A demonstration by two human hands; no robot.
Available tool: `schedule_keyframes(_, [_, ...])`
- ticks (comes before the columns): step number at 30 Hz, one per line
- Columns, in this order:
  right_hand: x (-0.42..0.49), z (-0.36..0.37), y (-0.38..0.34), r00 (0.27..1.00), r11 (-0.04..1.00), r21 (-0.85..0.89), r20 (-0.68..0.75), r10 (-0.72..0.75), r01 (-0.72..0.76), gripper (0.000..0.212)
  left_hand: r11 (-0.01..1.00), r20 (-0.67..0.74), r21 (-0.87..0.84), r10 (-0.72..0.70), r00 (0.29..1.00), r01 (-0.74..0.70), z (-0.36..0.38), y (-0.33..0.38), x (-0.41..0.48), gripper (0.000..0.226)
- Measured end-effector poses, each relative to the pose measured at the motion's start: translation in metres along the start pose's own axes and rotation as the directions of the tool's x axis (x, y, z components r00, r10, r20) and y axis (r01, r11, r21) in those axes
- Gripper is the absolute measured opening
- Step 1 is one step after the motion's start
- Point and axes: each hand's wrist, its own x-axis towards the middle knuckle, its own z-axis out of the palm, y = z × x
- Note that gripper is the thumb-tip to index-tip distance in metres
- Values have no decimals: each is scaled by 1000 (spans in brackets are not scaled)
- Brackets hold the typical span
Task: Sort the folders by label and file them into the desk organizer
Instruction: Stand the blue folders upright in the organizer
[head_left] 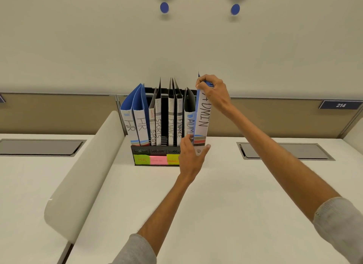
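While the right hand [215, 92] grips the top edge of a blue-and-white ADMIN folder [202, 116], fingers curled over it, the left hand [191, 157] pinches the folder's bottom end betw. thumb and fingers. Folder stands nearly upright, spine twd the camera, at the right end of the black mesh desk organizer [155, 150], just beside a second ADMIN file [189, 122] that stands in the rack. Can't tell if its foot is inside a slot, as the left hand hides it. Rest of rack, left to right: two HR folders [141, 124], two SPORTS folders [158, 124], two FINANCE folders [170, 130], all upright w/ spines out. Organizer front carries sticky notes: a green note [141, 159] marked HR, a pink note [158, 160] and a yellow note [172, 160], writing too faint to read. Organizer sits on the white tabletop [216, 204] against the partition. A curved white divider [82, 175] is to its left, a grey cable hatch [284, 150] to its right.
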Motion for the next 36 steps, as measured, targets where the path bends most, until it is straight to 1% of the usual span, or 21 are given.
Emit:
schedule_keyframes(3, [10, -2, 5, 1000, 1000, 3, 9, 26, -26, 9, 998, 104, 52, 14, 995, -20, -4, -26, -4, 68])
schedule_keyframes(7, [21, 1, 10, 999, 1000, 10, 27, 26, -27, 10, 990, 224, 122, 37, 974, -66, -3, -38, 8, 73])
schedule_keyframes(9, [25, 4, 14, 999, 1000, 10, 29, 24, -24, 10, 967, 284, 234, 36, 958, -106, -3, -45, 20, 77])
schedule_keyframes(11, [29, 7, 18, 999, 1000, 12, 35, 19, -19, 10, 923, 328, 365, -2, 945, -124, -2, -52, 29, 81])
schedule_keyframes(13, [34, 7, 22, 999, 1000, 16, 39, 18, -18, 10, 896, 342, 430, -45, 939, -113, -1, -56, 34, 84])
schedule_keyframes(16, [43, 6, 29, 999, 1000, 19, 29, 22, -22, 10, 887, 318, 457, -100, 943, -60, 3, -61, 37, 91])
schedule_keyframes(19, [51, 6, 34, 999, 1000, 11, 19, 26, -26, 11, 900, 306, 435, -176, 936, 27, 8, -66, 36, 97])
schedule_keyframes(21, [56, 7, 38, 1000, 1000, 3, 19, 25, -25, 13, 904, 277, 422, -208, 938, 75, 12, -70, 36, 96])
schedule_keyframes(23, [59, 9, 40, 1000, 1000, 2, 18, 22, -22, 16, 895, 239, 437, -208, 949, 87, 16, -71, 40, 93])
schedule_keyframes(25, [61, 11, 45, 1000, 1000, 5, 8, 18, -18, 16, 871, 218, 482, -225, 950, 95, 20, -71, 48, 90])
schedule_keyframes(29, [64, 10, 56, 1000, 1000, 19, -8, -19, 19, 4, 787, 155, 606, -257, 954, 114, 32, -70, 55, 88])
schedule_keyframes(33, [67, 11, 61, 999, 999, 36, -14, -40, 41, 3, 758, 58, 632, -249, 967, 158, 46, -70, 50, 86])
schedule_keyframes(36, [70, 13, 66, 997, 999, 30, -58, -42, 44, 3, 743, 23, 644, -254, 967, 180, 50, -71, 52, 84])
